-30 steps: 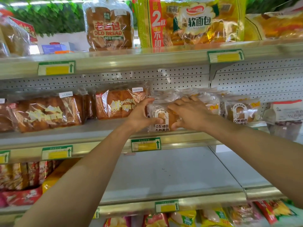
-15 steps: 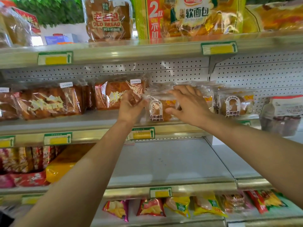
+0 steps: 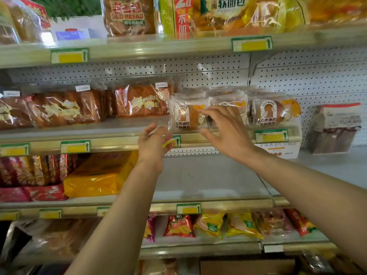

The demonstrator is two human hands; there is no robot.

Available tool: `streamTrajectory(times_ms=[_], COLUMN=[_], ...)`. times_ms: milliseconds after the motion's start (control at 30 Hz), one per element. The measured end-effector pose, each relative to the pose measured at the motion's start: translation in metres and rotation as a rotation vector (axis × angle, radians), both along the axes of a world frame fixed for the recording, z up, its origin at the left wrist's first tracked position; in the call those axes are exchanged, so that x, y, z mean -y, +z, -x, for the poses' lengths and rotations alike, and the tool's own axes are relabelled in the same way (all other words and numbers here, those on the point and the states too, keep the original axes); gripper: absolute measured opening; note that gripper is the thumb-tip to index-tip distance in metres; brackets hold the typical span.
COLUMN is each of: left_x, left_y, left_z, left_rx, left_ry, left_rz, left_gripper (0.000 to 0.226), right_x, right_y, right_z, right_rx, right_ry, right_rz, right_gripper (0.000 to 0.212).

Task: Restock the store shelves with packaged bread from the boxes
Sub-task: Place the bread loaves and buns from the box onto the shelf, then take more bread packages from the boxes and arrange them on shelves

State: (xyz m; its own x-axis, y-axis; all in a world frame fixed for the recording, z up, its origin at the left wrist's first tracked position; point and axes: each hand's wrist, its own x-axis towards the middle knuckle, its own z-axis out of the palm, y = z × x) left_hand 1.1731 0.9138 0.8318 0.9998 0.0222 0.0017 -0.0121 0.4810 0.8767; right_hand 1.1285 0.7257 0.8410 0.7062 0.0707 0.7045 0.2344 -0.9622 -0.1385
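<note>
A small clear-wrapped bread packet [image 3: 185, 116] with white lettering stands upright at the front of the middle shelf [image 3: 119, 133]. More packets of the same kind [image 3: 272, 112] stand to its right and behind it. My left hand [image 3: 153, 143] hangs just below and left of the packet, fingers loosely apart, holding nothing. Just right of the packet, my right hand [image 3: 226, 130] has its fingers spread; its fingertips lie at the packet's right edge, and I cannot tell if they touch. No box is in view.
Brown loaves in clear bags [image 3: 63, 108] fill the middle shelf's left side. Large bread bags [image 3: 129, 14] stand on the top shelf. The shelf below carries a yellow pack [image 3: 99, 175] at left and a bare grey surface [image 3: 208, 175] under my arms. Snack bags [image 3: 210, 225] line the lowest shelf.
Both hands have let go of the small bread packet and drawn back; the left hand has dropped below the shelf edge. The packet now stands on the shelf on its own.
</note>
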Motion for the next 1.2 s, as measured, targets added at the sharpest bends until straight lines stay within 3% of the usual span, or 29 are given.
streamTrajectory(times_ms=[333, 533, 633, 933, 1200], left_x=[-0.01, -0.019, -0.012, 0.007, 0.051], left_y=[-0.046, -0.107, -0.138, -0.248, -0.391], left_z=[0.052, 0.08, 0.096, 0.131, 0.18], left_rx=[-0.087, -0.191, -0.257, -0.453, -0.701], left_ry=[-0.208, -0.274, -0.326, -0.434, -0.502], left_rz=[-0.163, -0.225, -0.23, -0.327, -0.481], left_gripper=[0.005, 0.006, 0.01, 0.008, 0.009], right_x=[-0.015, -0.028, -0.022, 0.004, 0.059], right_y=[-0.057, -0.119, -0.15, -0.244, -0.394], right_z=[0.057, 0.101, 0.122, 0.169, 0.225], right_rx=[0.013, -0.079, -0.198, -0.591, -0.887], right_ry=[-0.008, -0.046, -0.058, -0.152, -0.242], right_rz=[-0.143, -0.169, -0.209, -0.359, -0.501], right_gripper=[0.029, 0.024, 0.02, 0.035, 0.024])
